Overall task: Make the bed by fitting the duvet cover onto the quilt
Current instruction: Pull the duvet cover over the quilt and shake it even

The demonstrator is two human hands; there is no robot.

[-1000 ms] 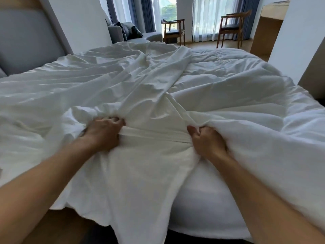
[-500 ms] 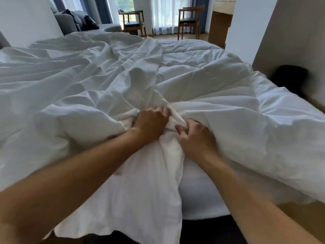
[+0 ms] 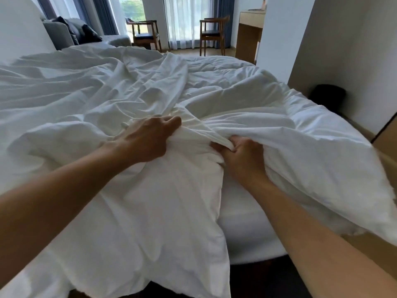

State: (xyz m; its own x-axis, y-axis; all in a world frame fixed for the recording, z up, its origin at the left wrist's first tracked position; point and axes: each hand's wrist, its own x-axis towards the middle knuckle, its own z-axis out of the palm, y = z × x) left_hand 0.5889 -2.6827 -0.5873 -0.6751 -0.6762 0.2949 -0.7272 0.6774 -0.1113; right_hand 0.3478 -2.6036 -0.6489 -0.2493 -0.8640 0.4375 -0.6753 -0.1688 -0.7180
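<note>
A white duvet cover (image 3: 90,100) lies wrinkled across the left and middle of the bed and hangs over the near edge. The puffier white quilt (image 3: 300,134) covers the right side. My left hand (image 3: 146,138) grips a bunched fold of the cover near the bed's front, its fingertips buried in the cloth. A short way to its right, my right hand (image 3: 242,155) holds a gathered ridge of cloth where the cover meets the quilt's near edge. Which layer the right hand's fingers close on is hard to tell.
The mattress (image 3: 247,233) shows bare below the right hand. Two wooden chairs (image 3: 212,33) stand by the curtained window at the back. A grey sofa (image 3: 64,33) is at the back left. A wooden desk (image 3: 249,35) and white wall stand right of the bed.
My left hand has slid right along the cover until it is close to my right hand. The view has swung to the right. The right hand has kept its hold on the cloth.
</note>
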